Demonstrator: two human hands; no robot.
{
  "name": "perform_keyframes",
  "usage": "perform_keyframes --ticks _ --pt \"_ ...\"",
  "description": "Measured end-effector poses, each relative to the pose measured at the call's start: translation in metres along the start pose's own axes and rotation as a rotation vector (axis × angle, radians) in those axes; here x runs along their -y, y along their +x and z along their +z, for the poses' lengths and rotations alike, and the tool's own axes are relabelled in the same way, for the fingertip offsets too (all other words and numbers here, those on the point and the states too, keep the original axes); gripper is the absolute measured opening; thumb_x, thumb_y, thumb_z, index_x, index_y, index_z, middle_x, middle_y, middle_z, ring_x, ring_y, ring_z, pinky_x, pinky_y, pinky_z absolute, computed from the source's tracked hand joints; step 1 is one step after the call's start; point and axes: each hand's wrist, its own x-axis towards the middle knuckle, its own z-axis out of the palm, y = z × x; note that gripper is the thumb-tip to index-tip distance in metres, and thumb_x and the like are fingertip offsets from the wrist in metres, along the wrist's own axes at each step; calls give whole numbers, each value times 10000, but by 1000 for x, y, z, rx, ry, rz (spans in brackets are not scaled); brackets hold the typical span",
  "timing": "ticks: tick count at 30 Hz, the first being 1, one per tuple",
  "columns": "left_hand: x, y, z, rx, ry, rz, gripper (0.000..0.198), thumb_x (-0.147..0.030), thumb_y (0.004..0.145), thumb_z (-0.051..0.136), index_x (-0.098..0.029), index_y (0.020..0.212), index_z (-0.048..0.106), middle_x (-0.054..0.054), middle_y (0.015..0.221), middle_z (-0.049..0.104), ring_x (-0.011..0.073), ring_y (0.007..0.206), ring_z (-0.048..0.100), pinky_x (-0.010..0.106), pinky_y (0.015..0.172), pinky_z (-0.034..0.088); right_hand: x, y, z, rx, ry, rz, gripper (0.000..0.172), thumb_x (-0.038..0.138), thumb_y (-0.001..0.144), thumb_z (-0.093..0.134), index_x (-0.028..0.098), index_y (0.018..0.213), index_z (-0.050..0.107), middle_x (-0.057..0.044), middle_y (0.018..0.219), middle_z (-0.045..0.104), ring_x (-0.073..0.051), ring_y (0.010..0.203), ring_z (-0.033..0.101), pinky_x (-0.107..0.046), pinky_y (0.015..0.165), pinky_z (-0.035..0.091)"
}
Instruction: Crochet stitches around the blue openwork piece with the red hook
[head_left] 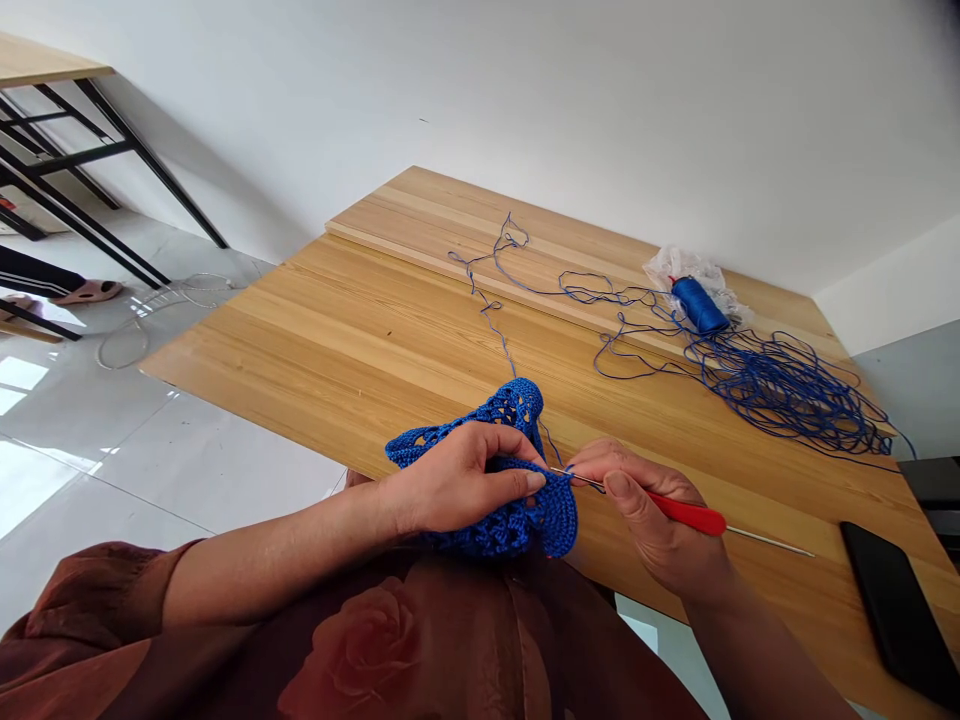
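Note:
My left hand (465,480) is shut on a blue crochet piece (510,525), a lacy, curved fabric of openwork stitches. My right hand (645,510) grips a crochet hook with a red handle (686,513). The hook's metal tip meets the edge of the fabric, and a thin metal shaft sticks out past the handle on the far side. A blue thread (487,310) rises from the piece across the table to a loose tangle (780,390) and a blue thread spool (700,305) lying on crumpled clear plastic (694,268).
The light wooden table (300,340) has a raised back board. A black phone (896,610) lies near its right edge. Left of the table are a black-legged table frame (90,170), a thin loop of wire on the tiled floor (124,345), and a person's foot in a pink slipper (90,291).

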Motion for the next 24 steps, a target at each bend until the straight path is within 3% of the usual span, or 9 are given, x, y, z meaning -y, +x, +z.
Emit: perform_keyframes --ticks 11,16,21,24 --pt "-7 -1 3 -39 28 -44 231 -342 836 674 -122 893 715 41 837 701 163 786 603 254 733 470 0 -2 -7 38 -37 -69 244 389 1005 549 278 1056 761 -57 978 730 -232 962 662 -412 881 523" --pt "-11 -2 5 -42 69 -57 189 -308 838 659 -127 862 709 17 793 678 144 744 580 235 703 447 8 4 -17 140 -127 -160 267 438 989 569 278 1091 758 -69 1017 738 -243 982 658 -428 860 533" --pt "-14 -2 6 -80 166 -33 197 -311 852 642 -128 872 711 32 829 698 167 789 605 259 741 460 22 16 -28 278 -321 -239 216 321 990 588 307 1157 725 -30 1006 748 -216 972 648 -410 895 512" --pt "-12 -3 7 -117 233 -1 196 -311 859 637 -134 889 715 40 862 716 180 815 625 276 764 469 30 18 -26 288 -490 -218 221 235 974 597 309 1151 708 -13 1011 746 -205 987 636 -387 885 507"
